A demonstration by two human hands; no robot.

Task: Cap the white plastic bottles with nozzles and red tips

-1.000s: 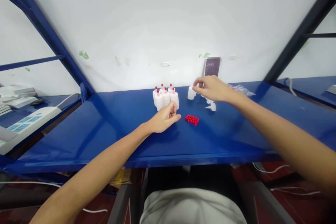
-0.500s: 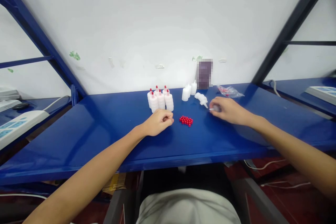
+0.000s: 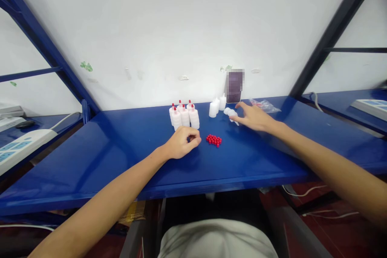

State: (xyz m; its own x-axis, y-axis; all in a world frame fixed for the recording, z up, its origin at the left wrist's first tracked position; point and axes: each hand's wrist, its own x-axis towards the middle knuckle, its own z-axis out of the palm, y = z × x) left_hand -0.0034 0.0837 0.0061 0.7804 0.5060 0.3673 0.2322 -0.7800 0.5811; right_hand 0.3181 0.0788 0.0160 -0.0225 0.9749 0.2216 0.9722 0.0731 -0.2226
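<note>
Right hand (image 3: 253, 117) grip open, fingers on lying white bottle (image 3: 231, 113); left hand (image 3: 182, 142) grip curled shut, red caps (image 3: 214, 140) just right of it, capped bottles (image 3: 183, 115) behind.

Left hand (image 3: 182, 144) curled loosely; right hand (image 3: 253, 116) reaches forward, fingers spread.

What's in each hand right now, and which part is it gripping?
The right hand lies open over a lying white bottle, touching but not visibly gripping it. The left hand is curled shut beside the red caps; whether it holds anything cannot be told.
</note>
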